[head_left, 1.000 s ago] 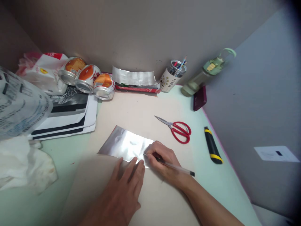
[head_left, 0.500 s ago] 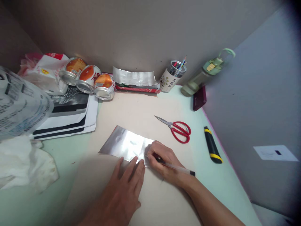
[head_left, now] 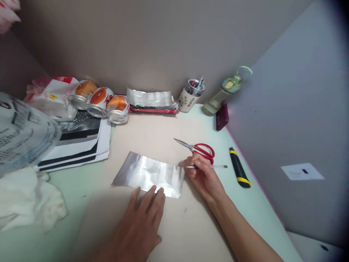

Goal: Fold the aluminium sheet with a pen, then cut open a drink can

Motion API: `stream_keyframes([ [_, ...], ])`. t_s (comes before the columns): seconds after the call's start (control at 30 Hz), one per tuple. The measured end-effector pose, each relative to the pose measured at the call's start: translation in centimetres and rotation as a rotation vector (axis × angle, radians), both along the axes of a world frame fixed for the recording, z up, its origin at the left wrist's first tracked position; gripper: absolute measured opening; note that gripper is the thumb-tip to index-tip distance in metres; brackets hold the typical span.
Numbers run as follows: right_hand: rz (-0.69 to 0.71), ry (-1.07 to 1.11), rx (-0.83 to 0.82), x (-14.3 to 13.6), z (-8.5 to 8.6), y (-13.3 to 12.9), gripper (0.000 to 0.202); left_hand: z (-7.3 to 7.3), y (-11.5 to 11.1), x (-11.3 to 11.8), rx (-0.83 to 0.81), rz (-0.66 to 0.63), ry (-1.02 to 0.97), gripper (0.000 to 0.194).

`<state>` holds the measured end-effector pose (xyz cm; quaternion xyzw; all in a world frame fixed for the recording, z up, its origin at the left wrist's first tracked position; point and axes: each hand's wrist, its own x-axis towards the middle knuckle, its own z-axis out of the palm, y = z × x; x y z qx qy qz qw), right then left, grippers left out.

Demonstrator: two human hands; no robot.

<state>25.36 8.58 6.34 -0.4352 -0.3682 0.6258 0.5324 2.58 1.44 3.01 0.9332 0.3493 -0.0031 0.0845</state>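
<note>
A shiny silver metal sheet (head_left: 152, 173) lies on the beige board (head_left: 152, 131). My left hand (head_left: 144, 218) rests flat with its fingers spread, the fingertips on the sheet's lower edge. Just past the sheet's right end, my right hand (head_left: 200, 174) is closed around a clear pen (head_left: 218, 166), its tip pointing left. Red-handled scissors (head_left: 203, 147) lie right behind that hand, which hides part of the lower handle loop.
Cans (head_left: 99, 101), papers (head_left: 79, 145), plastic bags (head_left: 27, 127) and a white cloth (head_left: 29, 198) are on the left. Curved metal sheets (head_left: 149, 99), a pencil cup (head_left: 191, 96), a green bottle (head_left: 222, 92) and a dark red box (head_left: 222, 117) stand behind. A black-yellow cutter (head_left: 240, 167) lies right.
My right hand has lifted off the sheet and moved right toward the scissors, the pen turning more level. My left hand stays at the sheet's edge. The view has shifted slightly.
</note>
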Motion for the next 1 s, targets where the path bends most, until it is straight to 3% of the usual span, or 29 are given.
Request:
stream_keyframes([
  [0.3, -0.08, 0.129, -0.062, 0.2, 0.8, -0.6, 0.022, 0.6, 0.6, 0.2, -0.07, 0.018, 0.009, 0.078],
  [0.47, -0.104, 0.129, -0.111, -0.2, 1.2, -1.0, 0.021, 0.9, 0.6, 0.3, 0.004, 0.057, -0.032, 0.076],
  [0.63, -0.131, 0.098, -0.183, -0.4, 1.2, -1.6, 0.02, 3.4, 0.4, -0.7, 0.214, -0.066, -0.125, 0.065],
  [0.77, -0.146, 0.027, -0.221, -0.6, 1.1, -2.4, 0.023, 5.0, 0.9, -1.9, 0.333, -0.059, -0.225, 0.051],
  [0.87, -0.107, -0.071, -0.238, -1.0, 0.9, -3.5, 0.026, 3.8, 1.5, -3.0, 0.351, -0.016, -0.184, 0.041],
  [0.93, -0.041, -0.14, -0.233, -1.4, 0.6, -4.3, 0.026, 2.3, 1.6, -3.7, 0.349, -0.095, -0.123, 0.038],
  [1.0, 0.037, -0.208, -0.186, -1.9, 0.3, -4.9, 0.023, 0.7, 1.4, -4.1, 0.279, -0.053, -0.071, 0.041],
])
